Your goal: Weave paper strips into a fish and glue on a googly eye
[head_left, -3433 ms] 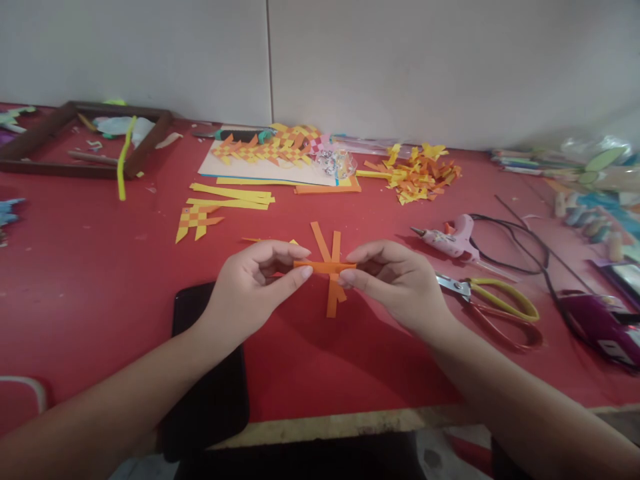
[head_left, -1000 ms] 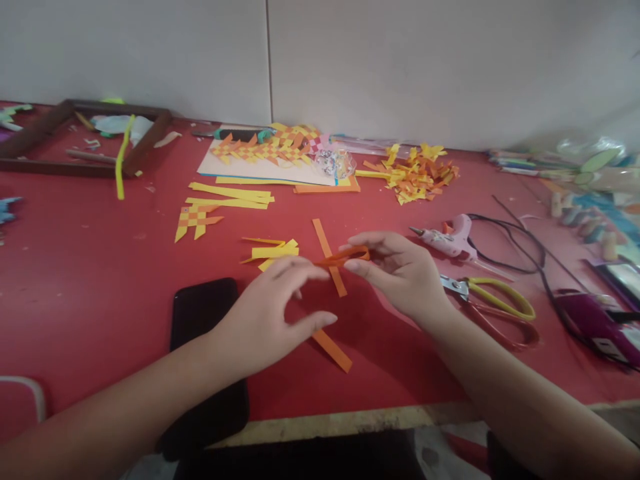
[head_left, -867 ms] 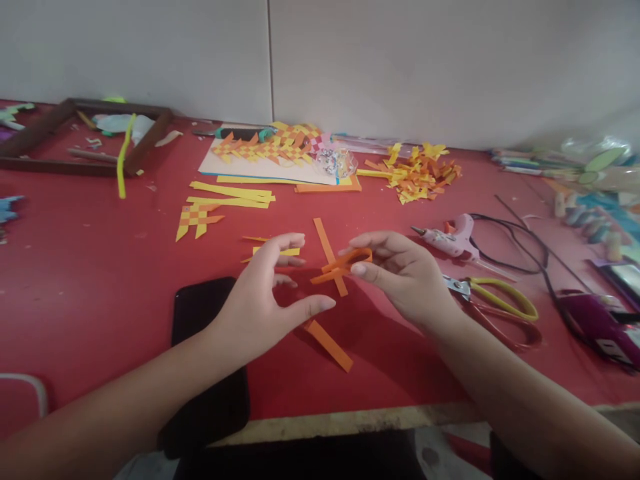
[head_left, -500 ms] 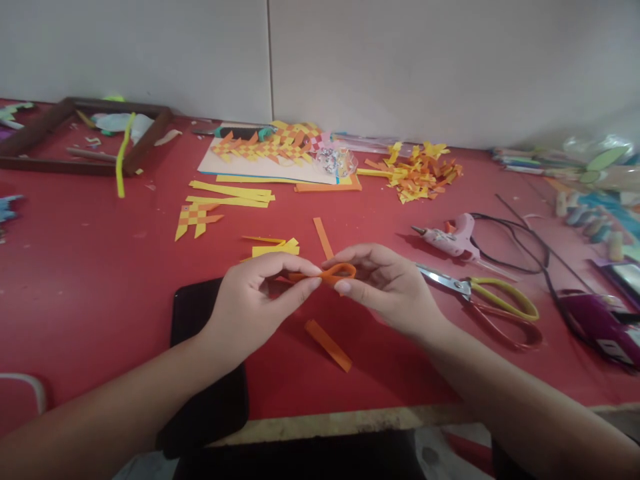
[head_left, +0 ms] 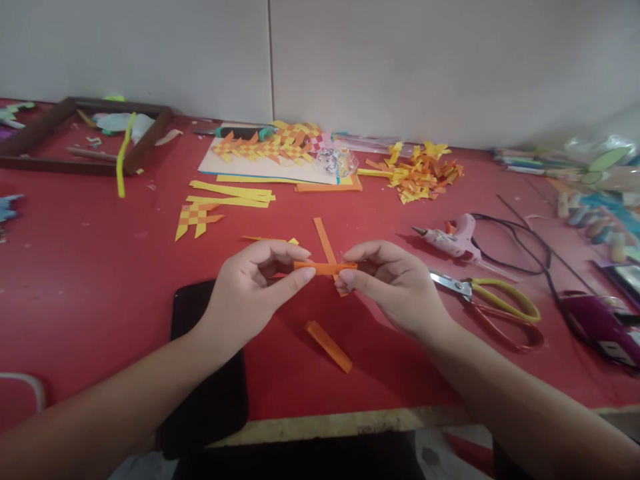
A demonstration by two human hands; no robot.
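Note:
Between my two hands an orange paper strip [head_left: 326, 269] is held level, folded over, with its flat side toward me. My left hand [head_left: 260, 280] pinches its left end between thumb and fingers. At the right end, the thumb and fingers of my right hand [head_left: 395, 283] close on the fold. Behind it another orange strip [head_left: 323, 233] slants on the red table. A folded orange strip [head_left: 329, 347] lies nearer me. Yellow strips [head_left: 265, 239] are mostly hidden behind my left hand.
A black phone-like slab [head_left: 210, 380] lies under my left forearm. Scissors [head_left: 480, 300] and a pink glue gun [head_left: 453, 237] with a black cord are at right. Woven paper fish [head_left: 193, 219], yellow strips [head_left: 230, 193], a pile of scraps [head_left: 423, 173] and a brown frame [head_left: 65, 163] lie farther back.
The orange strip was a rounded loop seen edge-on at its right end; now it is flattened and turned level. My left hand has shifted slightly left.

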